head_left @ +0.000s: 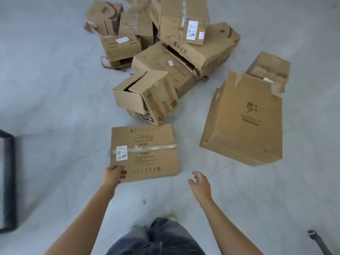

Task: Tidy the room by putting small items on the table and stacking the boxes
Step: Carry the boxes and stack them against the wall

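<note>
You have a flat, taped brown cardboard box lying on the grey tiled floor, a white shipping label near its left edge and a strip of clear tape across its middle. Just beyond it, touching its far edge, a small brown carton sits tilted with its flaps open. To the right, well apart, a tall brown cardboard box with a printed swirl logo lies tipped over. Behind these, a jumbled heap of worn brown cardboard boxes leans together, several open or torn.
</note>
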`<state>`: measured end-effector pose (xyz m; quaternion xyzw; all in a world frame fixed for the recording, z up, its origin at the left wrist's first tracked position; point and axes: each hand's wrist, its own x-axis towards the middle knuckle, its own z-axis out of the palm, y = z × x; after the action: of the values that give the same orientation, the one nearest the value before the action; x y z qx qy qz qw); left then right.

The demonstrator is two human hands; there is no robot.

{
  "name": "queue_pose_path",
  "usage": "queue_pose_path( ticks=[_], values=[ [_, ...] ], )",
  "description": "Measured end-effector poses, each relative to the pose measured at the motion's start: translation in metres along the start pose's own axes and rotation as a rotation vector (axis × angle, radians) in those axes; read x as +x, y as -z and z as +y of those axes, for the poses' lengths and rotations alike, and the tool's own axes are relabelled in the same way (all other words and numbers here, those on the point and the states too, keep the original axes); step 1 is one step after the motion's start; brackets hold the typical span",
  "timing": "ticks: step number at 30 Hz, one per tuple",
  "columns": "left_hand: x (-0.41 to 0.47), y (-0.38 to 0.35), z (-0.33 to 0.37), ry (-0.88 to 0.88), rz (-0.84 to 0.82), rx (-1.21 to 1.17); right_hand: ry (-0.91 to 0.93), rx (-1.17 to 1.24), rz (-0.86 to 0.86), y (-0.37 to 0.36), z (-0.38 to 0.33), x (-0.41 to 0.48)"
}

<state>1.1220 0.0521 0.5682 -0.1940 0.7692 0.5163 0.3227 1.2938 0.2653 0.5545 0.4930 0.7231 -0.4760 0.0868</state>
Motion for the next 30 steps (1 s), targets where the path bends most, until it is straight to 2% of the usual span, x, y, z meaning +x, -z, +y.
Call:
queue_pose_path(
  ticks=[7,11,19,26,30],
  values=[
    [0.002,0.041,-0.034,0.007,0.047,0.005,-0.005,-0.093,-0.05,-0.023,0.013,-0.011],
    [0.028,0.051,-0.057,-0.006,0.055,0.016,0.006,-0.133,-0.067,-0.043,0.025,0.015],
    [0.183,0.021,-0.146,-0.075,0.187,0.054,0.04,-0.246,-0.086,-0.143,0.089,0.168],
    [0.341,-0.022,-0.259,-0.079,0.343,0.151,0.059,-0.311,0.064,-0.226,0.178,0.322],
    [0.395,-0.03,-0.301,0.0,0.37,0.208,0.032,-0.235,0.117,-0.252,0.216,0.365]
  ],
)
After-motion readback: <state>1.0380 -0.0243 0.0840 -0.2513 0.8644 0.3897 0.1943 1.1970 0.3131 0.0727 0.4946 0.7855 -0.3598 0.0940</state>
